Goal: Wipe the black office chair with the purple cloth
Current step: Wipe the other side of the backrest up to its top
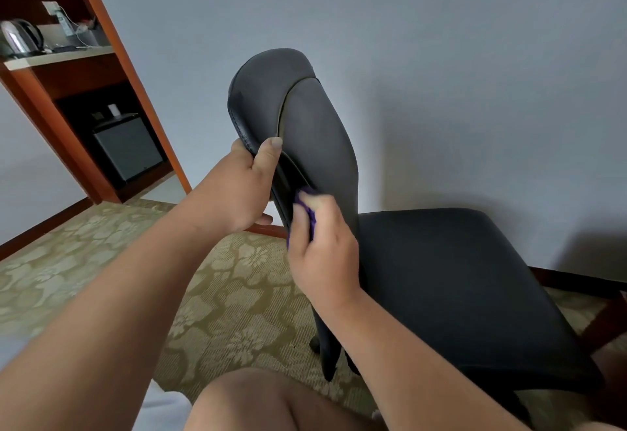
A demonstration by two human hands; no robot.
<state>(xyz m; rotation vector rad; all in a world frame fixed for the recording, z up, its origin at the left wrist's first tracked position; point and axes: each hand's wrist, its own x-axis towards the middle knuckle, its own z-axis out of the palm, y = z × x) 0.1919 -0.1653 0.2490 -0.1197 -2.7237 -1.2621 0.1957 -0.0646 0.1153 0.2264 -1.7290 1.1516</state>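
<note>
Left hand (249, 181) grips black office chair (441, 295) backrest edge, right hand (322, 244) pinches purple cloth (305, 208) against its near side; chair likely swivels if grip slackens.

I can read no lettering, number or brand mark anywhere: none on the black office chair (315, 132), none on the purple cloth (312, 223). The kettle (20, 37) and small items on the far-left shelf (57, 59) are too blurred to tell whether they carry print.
</note>
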